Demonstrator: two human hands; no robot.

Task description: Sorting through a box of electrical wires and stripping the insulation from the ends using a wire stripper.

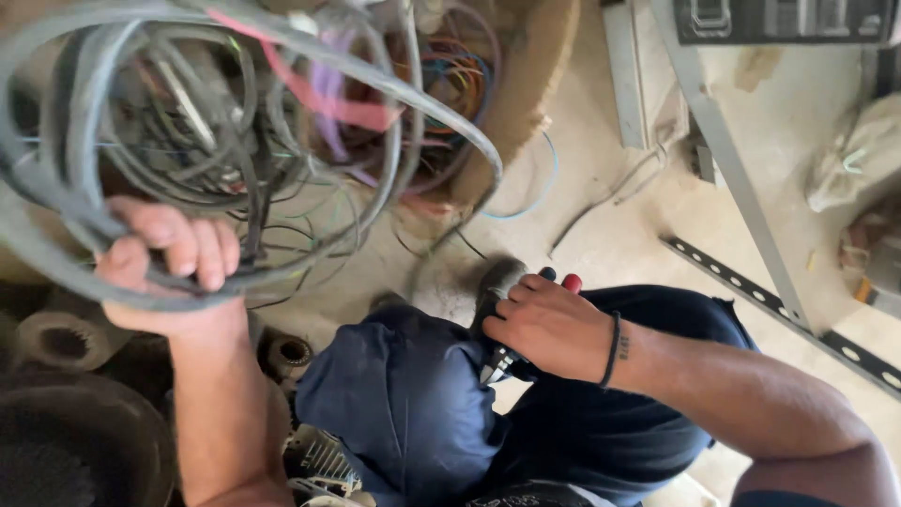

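My left hand [169, 263] is raised at the left and clenched on a big tangled bundle of grey cables [235, 113], with pink, purple and thin coloured wires mixed in. The bundle fills the upper left of the head view and is blurred. My right hand [549, 324] rests on my knee at the centre, gripping a hand tool with red and dark handle tips [563, 280]; its metal end [493, 368] shows below the palm. A dark band circles that wrist. My legs in dark blue trousers [413, 404] lie below.
A brown round container [535, 84] holding coloured wire coils stands at the top centre. Grey metal bars [732, 178] and a perforated metal strip [751, 286] cross the concrete floor at the right. Dark round metal parts [66, 338] sit at the lower left. A sack [859, 155] lies at the far right.
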